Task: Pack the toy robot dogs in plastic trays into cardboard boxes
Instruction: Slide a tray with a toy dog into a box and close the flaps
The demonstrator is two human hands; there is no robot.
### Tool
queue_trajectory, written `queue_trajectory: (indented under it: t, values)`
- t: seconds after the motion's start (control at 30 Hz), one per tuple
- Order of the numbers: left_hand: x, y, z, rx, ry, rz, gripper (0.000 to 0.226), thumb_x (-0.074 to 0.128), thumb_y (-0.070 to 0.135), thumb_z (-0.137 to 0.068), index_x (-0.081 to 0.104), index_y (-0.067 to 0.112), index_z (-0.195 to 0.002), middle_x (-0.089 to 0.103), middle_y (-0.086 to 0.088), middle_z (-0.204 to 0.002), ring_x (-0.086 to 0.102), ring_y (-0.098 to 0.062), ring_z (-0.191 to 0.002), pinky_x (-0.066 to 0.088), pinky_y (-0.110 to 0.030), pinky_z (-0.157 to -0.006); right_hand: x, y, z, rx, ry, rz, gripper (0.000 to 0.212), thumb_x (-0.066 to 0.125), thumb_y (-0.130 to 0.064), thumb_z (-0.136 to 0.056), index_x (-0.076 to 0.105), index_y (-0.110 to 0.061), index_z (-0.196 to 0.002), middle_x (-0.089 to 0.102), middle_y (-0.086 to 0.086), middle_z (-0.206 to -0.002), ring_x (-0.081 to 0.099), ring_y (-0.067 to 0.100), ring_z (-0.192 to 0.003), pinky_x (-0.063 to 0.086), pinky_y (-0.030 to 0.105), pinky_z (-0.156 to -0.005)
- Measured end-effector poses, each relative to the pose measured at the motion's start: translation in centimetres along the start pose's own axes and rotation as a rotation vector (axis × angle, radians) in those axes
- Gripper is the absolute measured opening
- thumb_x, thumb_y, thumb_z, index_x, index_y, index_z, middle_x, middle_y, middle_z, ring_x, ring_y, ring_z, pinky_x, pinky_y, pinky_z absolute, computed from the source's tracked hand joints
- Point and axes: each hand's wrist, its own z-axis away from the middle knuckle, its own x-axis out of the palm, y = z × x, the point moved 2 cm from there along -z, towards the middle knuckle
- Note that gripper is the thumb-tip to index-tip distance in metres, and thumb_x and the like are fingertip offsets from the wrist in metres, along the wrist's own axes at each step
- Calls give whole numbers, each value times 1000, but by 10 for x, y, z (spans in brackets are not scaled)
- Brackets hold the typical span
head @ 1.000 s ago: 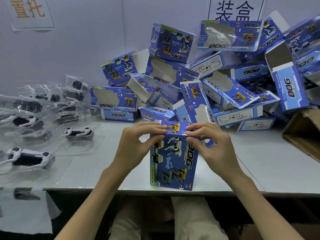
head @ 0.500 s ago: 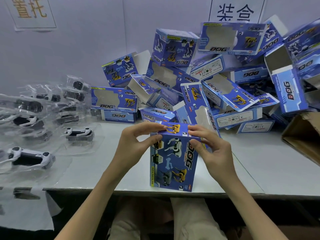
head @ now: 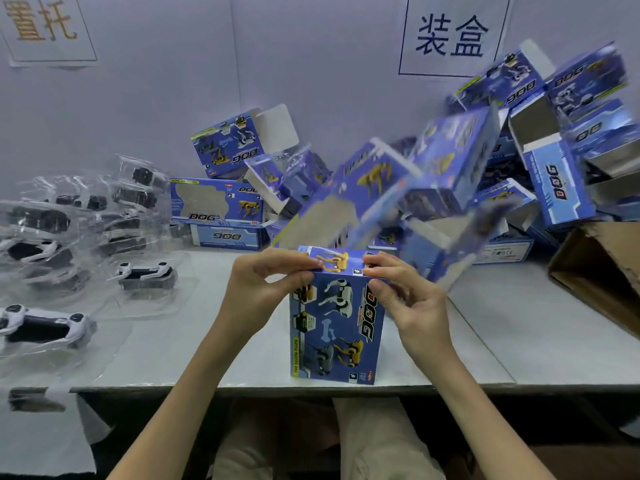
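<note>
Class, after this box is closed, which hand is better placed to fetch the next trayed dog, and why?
Probably the left hand. The trayed dogs lie left of the upright box, on its side; the right hand would have to reach across the box.

Left hand (head: 261, 292), right hand (head: 415, 306): both bare, fingers slender, nails short where visible. Wrists uncovered. Left forearm (head: 194, 386) and right forearm (head: 460, 393): slim, bare along full visible length, down to bottom edge of view. Below front edge of bench (head: 519, 344): light beige trousers (head: 377, 441), soft fabric with loose creases. Leg under right forearm is pale and well lit, other leg is dimmer in the bench's shadow, dark gap between them. Upper arms and torso out of view.
</note>
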Motion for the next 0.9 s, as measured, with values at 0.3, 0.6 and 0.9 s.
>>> queue_trajectory:
  t: [0.3, 0.6, 0.9]
  values:
    - [1, -3, 3, 24, 52, 20, 17, 72, 16, -78, 77, 19, -94, 76, -3, -98, 71, -15, -96, 56, -22, -77, -103, -1, 83, -106, 662, 648, 51, 61, -44, -96, 51, -25, -142, 46, 1, -151, 43, 21, -138, 32, 29, -111]
    - [5, -6, 4, 49, 70, -4, 19, 72, 15, -78, 77, 21, -96, 76, 1, -100, 70, -15, -100, 56, -22, -83, -148, 57, 47, 604, 231, 764, 62, 60, -57, -90, 47, -34, -147, 21, -10, -164, 29, 14, -147, 29, 40, -112]
    - [4, -6, 8, 47, 66, -11, 22, 71, 15, -80, 76, 26, -98, 75, 3, -104, 68, -15, -105, 55, -20, -81, -155, 59, 39, 364, 494, 924, 48, 50, -57, -97, 64, -21, -125, 55, 4, -141, 53, 26, -127, 44, 40, -90]
